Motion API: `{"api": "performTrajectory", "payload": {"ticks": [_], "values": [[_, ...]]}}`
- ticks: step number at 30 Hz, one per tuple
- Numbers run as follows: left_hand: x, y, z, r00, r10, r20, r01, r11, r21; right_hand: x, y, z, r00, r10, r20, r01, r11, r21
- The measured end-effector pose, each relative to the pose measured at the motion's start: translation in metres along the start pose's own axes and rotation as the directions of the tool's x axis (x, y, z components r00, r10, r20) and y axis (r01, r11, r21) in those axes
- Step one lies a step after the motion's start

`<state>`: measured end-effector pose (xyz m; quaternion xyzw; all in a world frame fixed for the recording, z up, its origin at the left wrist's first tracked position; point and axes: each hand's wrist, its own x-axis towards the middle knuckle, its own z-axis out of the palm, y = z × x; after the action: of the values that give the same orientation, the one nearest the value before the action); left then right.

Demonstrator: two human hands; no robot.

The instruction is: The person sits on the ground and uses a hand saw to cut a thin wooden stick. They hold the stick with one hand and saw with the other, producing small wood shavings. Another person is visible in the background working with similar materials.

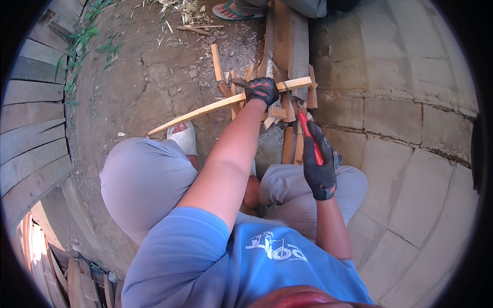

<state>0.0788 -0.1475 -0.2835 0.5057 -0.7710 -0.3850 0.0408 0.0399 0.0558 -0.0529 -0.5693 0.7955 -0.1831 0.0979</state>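
Observation:
Gloved in black with red marks, my left hand [262, 91] is closed over a long, narrow wooden strip [205, 109]. The strip slants from near my left foot up to the right, lying across a timber beam [299, 49]. My right hand [319, 161], also in a black glove, is wrapped round a red-handled tool [304, 123]. Its dark, narrow front part reaches up to the strip, just right of my left hand. The exact kind of tool is not clear. Short cut wood pieces [278, 112] lie around and below the strip.
Another person's sandalled foot [239, 11] is at the top, beside the beam. Wood shavings [186, 11] litter the dirt ground [138, 77]. Grey paving blocks [390, 123] extend on the right; a plank wall [33, 110] curves along the left. My knees flank the work.

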Motion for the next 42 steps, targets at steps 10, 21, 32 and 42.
{"api": "performTrajectory", "payload": {"ticks": [10, 21, 32, 42], "values": [[0.001, -0.002, 0.0, 0.999, -0.035, 0.008, 0.035, 0.998, -0.054, 0.101, 0.033, 0.083, 0.997, -0.056, -0.044, 0.062, 0.989, 0.137], [0.009, -0.01, -0.004, 0.999, -0.019, 0.049, 0.018, 1.0, 0.008, -0.03, 0.024, -0.003, 1.0, 0.023, -0.003, -0.023, 0.999, 0.022], [0.003, -0.004, -0.006, 0.999, -0.014, 0.048, 0.013, 0.999, 0.029, -0.063, 0.011, -0.025, 0.997, 0.061, 0.055, -0.057, 0.996, -0.068], [0.011, -0.008, -0.009, 0.98, -0.005, 0.2, 0.009, 1.0, -0.018, 0.06, 0.045, 0.067, 0.999, 0.05, 0.007, -0.051, 0.986, 0.159]]}}
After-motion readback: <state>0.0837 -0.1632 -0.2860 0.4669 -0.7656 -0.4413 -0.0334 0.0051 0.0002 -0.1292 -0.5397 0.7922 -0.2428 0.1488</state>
